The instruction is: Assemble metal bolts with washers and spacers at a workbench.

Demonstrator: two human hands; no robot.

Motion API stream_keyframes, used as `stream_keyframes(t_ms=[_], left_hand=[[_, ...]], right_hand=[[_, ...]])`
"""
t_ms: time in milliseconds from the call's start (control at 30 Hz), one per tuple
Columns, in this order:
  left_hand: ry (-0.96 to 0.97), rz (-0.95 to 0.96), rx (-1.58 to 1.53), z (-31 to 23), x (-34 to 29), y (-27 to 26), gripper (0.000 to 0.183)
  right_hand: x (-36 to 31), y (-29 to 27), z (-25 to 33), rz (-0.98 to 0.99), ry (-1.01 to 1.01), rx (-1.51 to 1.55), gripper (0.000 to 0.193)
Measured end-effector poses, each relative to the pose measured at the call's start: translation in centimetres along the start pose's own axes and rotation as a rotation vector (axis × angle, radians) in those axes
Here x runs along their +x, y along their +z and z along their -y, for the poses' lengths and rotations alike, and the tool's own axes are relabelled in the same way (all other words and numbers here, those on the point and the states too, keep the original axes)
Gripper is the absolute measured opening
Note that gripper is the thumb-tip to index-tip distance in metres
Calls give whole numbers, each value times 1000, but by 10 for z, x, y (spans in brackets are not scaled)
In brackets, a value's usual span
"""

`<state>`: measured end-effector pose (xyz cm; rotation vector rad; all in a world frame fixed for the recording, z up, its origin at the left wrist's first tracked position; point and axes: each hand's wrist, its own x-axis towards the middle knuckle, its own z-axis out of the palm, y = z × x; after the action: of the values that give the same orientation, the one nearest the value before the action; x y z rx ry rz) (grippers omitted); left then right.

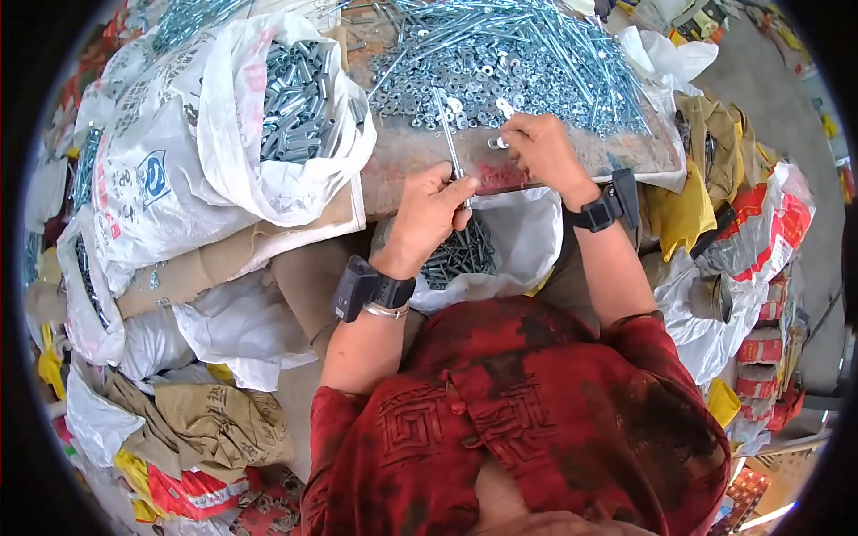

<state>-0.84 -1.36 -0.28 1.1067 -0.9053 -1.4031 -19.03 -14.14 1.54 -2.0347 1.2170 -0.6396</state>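
Note:
My left hand [427, 214] is closed round a thin metal rod [446, 129] that points up and away from me, over the table's near edge. To its right, my right hand [542, 152] pinches a small silver washer [505, 108] between thumb and fingers. Another round, shiny piece [498, 143] shows just under those fingertips; whether it is held or lies on the table I cannot tell. Past both hands spreads a heap of loose washers [483, 80]. Below my left hand, a white sack [529, 234] stands open with dark metal bolts [460, 255] inside.
Long metal rods [572, 45] lie piled at the back of the table [402, 165]. A big white woven sack [192, 134] full of metal sleeves [295, 103] stands at left. Crumpled sacks [206, 420] cover the lower left. At right lie a yellow bag [684, 219] and a metal cup [710, 297].

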Motion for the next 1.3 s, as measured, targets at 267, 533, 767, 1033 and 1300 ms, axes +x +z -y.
stream_keyframes(t_ms=[267,533,767,1033,1300], left_hand=[[-67,-7,-71,0,-1,5,16],[-67,68,19,-4,-4,11,15],[-102,75,-22,4,0,10,14],[355,89,821,29,0,7,18],[531,139,1127,17,-10,20,19]], right_hand=[[-8,-17,-2,0,155,199,13],[0,-4,-22,-172,-385,-554,15],[-2,-3,-9,-85,-122,-660,18],[-34,-35,18,120,30,433,15],[-64,-50,8,22,14,822,12]])
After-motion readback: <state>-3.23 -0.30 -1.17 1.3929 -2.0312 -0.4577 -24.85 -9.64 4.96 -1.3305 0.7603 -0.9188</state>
